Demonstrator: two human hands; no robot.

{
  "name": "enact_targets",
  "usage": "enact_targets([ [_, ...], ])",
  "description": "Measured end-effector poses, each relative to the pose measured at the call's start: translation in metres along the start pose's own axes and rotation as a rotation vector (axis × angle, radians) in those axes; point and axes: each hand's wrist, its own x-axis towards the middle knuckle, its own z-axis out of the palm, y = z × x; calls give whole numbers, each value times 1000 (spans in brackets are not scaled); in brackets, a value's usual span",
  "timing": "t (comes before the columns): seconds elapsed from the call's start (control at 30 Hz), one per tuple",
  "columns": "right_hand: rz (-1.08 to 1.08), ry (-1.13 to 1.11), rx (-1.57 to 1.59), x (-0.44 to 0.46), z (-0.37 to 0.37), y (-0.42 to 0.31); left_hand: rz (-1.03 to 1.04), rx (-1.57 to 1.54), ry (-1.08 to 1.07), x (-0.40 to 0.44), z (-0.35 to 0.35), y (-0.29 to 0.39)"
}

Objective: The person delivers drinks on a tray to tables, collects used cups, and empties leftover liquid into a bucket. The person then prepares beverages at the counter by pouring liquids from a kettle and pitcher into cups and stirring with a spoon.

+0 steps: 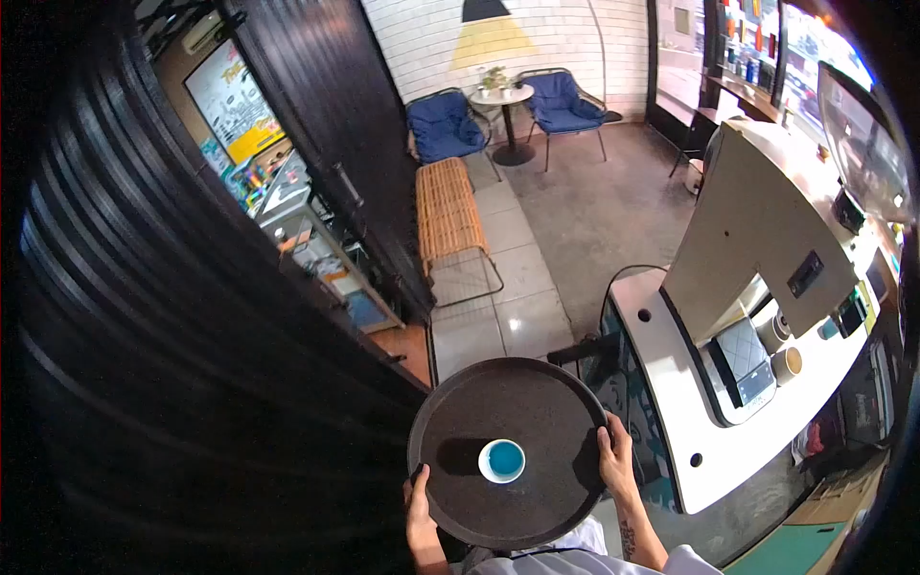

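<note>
A round dark tray (556, 412) is held level in front of my body. Near its middle stands a small white cup (501, 461), blue inside. My left hand (419, 508) grips the tray's left rim, thumb on top and the other fingers mostly hidden below. On the right rim, my right hand (616, 455) holds the tray the same way, its thumb over the edge. Neither hand touches the cup.
To the right is a white counter (661, 402) with a large machine (747, 220) and cups. A woven bench (448, 211), blue chairs (443, 129) and a small round table (501, 95) stand ahead. A dark corrugated wall (192, 316) runs along the left.
</note>
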Motion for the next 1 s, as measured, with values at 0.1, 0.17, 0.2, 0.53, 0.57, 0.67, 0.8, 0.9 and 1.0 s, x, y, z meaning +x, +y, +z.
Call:
enact_targets([
  [0.1, -61, 71, -108, 50, -20, -39, -69, -23, -61, 36, 72, 14],
  [0.17, -277, 210, -134, 100, 19, -23, 28, -30, -219, 106, 91, 54],
  [0.2, -95, 198, -91, 68, 19, -8, -61, 50, -164, 85, 69, 46],
  [0.53, -93, 446, -63, 226, 68, 1, 14, 112, -454, 238, 227, 143],
  [0.57, -96, 464, -64, 244, 70, 3, 28, 93, -452, 251, 246, 153],
  [0.67, -94, 509, 34, 302, 82, 7, 70, 233, -475, 318, 294, 171],
  [0.8, -96, 591, 43, 380, 94, -7, 78, 277, -616, 401, 360, 188],
  [0.9, -117, 625, -29, 439, 98, -22, 56, 399, -562, 449, 405, 192],
  [1.0, -103, 655, -3, 502, 95, -34, -39, 287, -611, 468, 468, 222],
])
